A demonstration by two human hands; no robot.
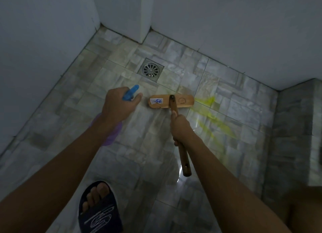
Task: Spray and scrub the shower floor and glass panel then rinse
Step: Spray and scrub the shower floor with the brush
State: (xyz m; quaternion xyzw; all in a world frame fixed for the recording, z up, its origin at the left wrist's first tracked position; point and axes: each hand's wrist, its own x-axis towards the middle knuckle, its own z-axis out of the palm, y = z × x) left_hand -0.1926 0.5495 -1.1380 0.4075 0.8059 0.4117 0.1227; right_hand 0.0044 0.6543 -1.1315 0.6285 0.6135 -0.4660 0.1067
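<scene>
Scrubbing the sprayed shower floor, bottle in one hand and brush in the other.

The right hand (181,128) grips the brown wooden handle of the flat wooden scrub brush (171,101), whose head lies on the grey stone-pattern tiled floor (149,145) just beside the yellow streaks of cleaner (210,114). The left hand (120,107) is wrapped around a purple spray bottle with a blue nozzle (130,92); its fill level is hidden. Best to press the head flat and drag it through the yellow towards the round steel drain (150,70).
</scene>
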